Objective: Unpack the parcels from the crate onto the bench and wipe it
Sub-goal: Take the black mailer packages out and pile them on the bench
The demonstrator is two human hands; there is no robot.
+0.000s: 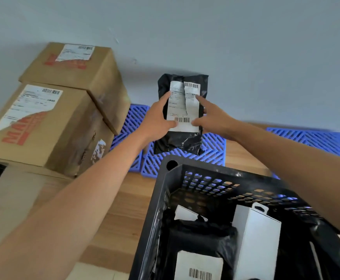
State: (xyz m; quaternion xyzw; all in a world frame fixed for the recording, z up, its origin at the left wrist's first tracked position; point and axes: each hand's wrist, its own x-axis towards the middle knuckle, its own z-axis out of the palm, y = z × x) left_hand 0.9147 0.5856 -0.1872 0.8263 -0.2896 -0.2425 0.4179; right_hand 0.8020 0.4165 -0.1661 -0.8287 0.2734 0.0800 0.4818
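Crate (165, 199), nearest: black parcel w/ barcode label (198, 267) and white box (256, 239) not yet unpacked. Beyond, left hand (157, 118) and right hand (213, 120) clamp a black parcel (180, 138) from both sides, over the blue mats (211, 150) on the bench (124, 199). Advice: lower it flat, label up. Far left, cartons (49, 126); red "MA…" only partly legible.

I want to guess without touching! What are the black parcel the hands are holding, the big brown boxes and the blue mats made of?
The black parcel looks like thin glossy plastic film: it crinkles and shines, and it carries a torn paper label. The brown boxes look like matte cardboard, with folded edges and scuffed corners. The blue mats seem to be hard moulded plastic, judging by their even colour and slotted grid. Both hands hold the parcel.
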